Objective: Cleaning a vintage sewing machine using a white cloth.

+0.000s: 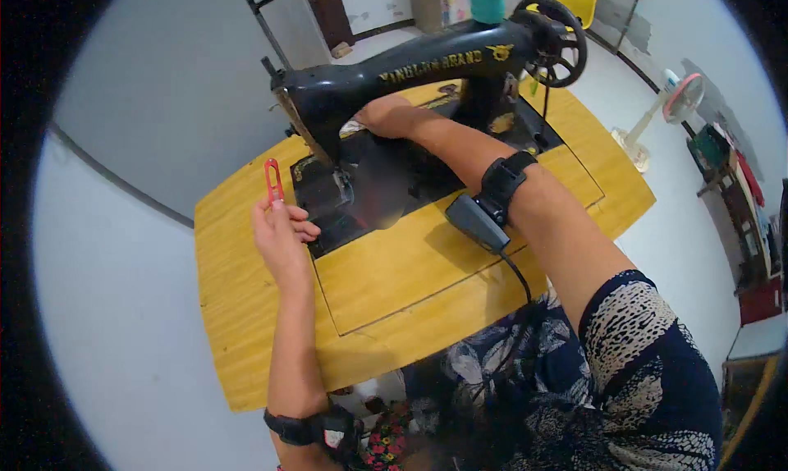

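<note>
In my left hand (280,234), left of the needle area, I hold up small red-handled thread snips (274,178) between thumb and fingers. A black sewing machine (400,65) with gold lettering stands on a yellow wooden sewing table (394,274). My right hand (386,114) reaches under the machine's arm to its far side, where the fingers are mostly hidden. Something whitish (352,126) shows beside it; whether I grip it is unclear. The presser foot (345,188) is over the black bed. A blurred patch covers part of the bed.
A teal thread cone (487,2) stands on top of the machine, near the black handwheel (557,43). A grey wall is beyond the table's left side. A standing fan (640,114) and a yellow chair (577,3) are farther off. A cable hangs from my right forearm's strapped device (480,222).
</note>
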A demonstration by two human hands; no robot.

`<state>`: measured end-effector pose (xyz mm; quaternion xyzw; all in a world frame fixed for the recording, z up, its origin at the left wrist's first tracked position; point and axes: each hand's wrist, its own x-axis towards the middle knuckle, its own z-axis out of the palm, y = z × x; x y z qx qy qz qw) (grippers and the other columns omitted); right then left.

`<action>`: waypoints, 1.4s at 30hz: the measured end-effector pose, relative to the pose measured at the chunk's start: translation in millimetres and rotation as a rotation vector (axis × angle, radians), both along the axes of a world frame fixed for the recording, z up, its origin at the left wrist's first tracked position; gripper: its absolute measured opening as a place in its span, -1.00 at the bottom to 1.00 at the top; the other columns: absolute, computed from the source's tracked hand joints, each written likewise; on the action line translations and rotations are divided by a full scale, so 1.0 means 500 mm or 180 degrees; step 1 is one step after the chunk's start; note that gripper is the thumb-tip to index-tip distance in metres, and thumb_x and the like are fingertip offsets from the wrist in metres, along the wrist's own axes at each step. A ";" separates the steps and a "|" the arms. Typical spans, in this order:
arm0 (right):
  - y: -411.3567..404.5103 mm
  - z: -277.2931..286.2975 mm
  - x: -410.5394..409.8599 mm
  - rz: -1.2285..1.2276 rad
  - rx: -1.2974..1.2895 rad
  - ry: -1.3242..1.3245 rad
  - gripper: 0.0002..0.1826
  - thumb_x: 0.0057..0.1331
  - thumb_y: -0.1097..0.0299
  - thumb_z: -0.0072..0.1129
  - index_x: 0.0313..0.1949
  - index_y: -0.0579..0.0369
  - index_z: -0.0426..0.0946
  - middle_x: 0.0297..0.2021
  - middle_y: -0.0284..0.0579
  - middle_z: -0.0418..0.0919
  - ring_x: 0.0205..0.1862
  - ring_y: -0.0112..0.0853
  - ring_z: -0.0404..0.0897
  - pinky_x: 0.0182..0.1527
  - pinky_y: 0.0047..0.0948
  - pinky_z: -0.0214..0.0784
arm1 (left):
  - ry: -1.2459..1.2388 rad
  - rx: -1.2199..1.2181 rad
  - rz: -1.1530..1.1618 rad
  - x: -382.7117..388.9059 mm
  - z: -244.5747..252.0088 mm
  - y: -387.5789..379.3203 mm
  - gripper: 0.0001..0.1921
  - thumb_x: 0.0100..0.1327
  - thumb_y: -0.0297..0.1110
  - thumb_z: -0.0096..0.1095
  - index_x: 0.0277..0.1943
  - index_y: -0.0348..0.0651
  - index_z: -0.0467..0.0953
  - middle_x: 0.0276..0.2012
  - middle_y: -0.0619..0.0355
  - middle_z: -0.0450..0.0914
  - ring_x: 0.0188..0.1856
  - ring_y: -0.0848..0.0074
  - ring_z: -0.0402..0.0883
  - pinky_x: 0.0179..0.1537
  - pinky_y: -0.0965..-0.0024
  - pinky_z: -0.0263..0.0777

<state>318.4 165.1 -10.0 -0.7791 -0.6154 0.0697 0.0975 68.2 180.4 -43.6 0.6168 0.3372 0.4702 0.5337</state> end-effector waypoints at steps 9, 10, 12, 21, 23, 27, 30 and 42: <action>-0.051 -0.050 -0.015 0.0249 0.0316 -0.0160 -0.63 0.37 0.17 -0.29 0.11 -0.16 0.36 0.08 -0.05 0.40 0.09 -0.12 0.42 0.12 -0.18 0.24 | 0.0039 -0.0050 0.0036 0.002 0.010 -0.007 -0.82 0.39 -0.32 -0.15 -0.12 -0.25 0.30 -0.54 0.16 0.46 -0.65 0.61 0.42 -0.63 0.60 0.26; -0.046 -0.041 -0.016 0.0237 0.0295 -0.0140 -0.63 0.37 0.17 -0.29 0.11 -0.16 0.36 0.08 -0.05 0.40 0.09 -0.12 0.42 0.12 -0.18 0.24 | 0.0059 -0.0071 0.0025 0.004 0.008 -0.009 -0.82 0.39 -0.32 -0.15 -0.12 -0.25 0.30 -0.54 0.16 0.46 -0.65 0.61 0.42 -0.63 0.60 0.26; -0.025 -0.004 -0.017 -0.0099 0.0101 0.0347 -0.62 0.35 0.16 -0.22 0.06 -0.08 0.45 0.03 -0.09 0.48 0.07 -0.12 0.45 0.12 -0.24 0.21 | 0.0063 -0.0133 -0.0026 0.002 0.019 -0.014 -0.83 0.38 -0.32 -0.15 -0.12 -0.24 0.29 -0.54 0.16 0.46 -0.66 0.60 0.42 -0.63 0.59 0.26; 0.110 -0.099 0.088 0.0157 0.1053 -0.0706 -0.59 0.28 0.17 -0.21 0.08 -0.09 0.43 0.10 -0.08 0.42 0.14 -0.16 0.39 0.17 -0.19 0.20 | -0.0011 -0.0259 -0.0017 0.005 0.044 -0.028 -0.82 0.38 -0.30 -0.16 -0.13 -0.25 0.27 -0.53 0.13 0.46 -0.66 0.58 0.44 -0.64 0.57 0.27; 0.007 0.001 -0.016 0.0150 -0.0139 0.0168 -0.62 0.28 0.21 -0.21 0.01 -0.03 0.47 0.12 -0.07 0.38 0.14 -0.14 0.38 0.14 -0.17 0.24 | 0.0021 -0.0214 0.0060 -0.014 0.021 -0.013 -0.82 0.39 -0.30 -0.16 -0.13 -0.24 0.27 -0.53 0.13 0.46 -0.65 0.58 0.45 -0.64 0.58 0.27; -0.058 -0.007 -0.028 0.0460 0.0186 -0.0387 -0.64 0.35 0.25 -0.27 0.08 -0.06 0.37 0.12 -0.02 0.36 0.13 -0.15 0.37 0.11 -0.23 0.25 | -0.0020 0.0054 0.0029 0.000 0.013 -0.006 -0.84 0.38 -0.29 -0.12 -0.15 -0.20 0.29 -0.53 0.15 0.47 -0.65 0.59 0.44 -0.64 0.58 0.27; -0.059 -0.056 -0.012 0.0591 0.0203 -0.0739 -0.62 0.35 0.32 -0.26 0.14 -0.10 0.29 0.16 -0.09 0.32 0.16 -0.18 0.36 0.13 -0.23 0.24 | 0.0073 0.0060 0.0068 0.000 0.009 -0.016 -0.82 0.39 -0.30 -0.16 -0.13 -0.25 0.29 -0.53 0.13 0.47 -0.64 0.60 0.44 -0.63 0.59 0.27; 0.123 -0.122 0.121 0.0040 0.1439 -0.0206 -0.53 0.32 0.03 -0.28 0.14 -0.10 0.35 0.14 -0.08 0.37 0.16 -0.11 0.36 0.25 -0.13 0.06 | -0.0107 -0.0094 -0.0015 -0.012 0.027 -0.035 -0.83 0.39 -0.28 -0.12 -0.14 -0.20 0.30 -0.53 0.14 0.46 -0.65 0.60 0.45 -0.65 0.59 0.28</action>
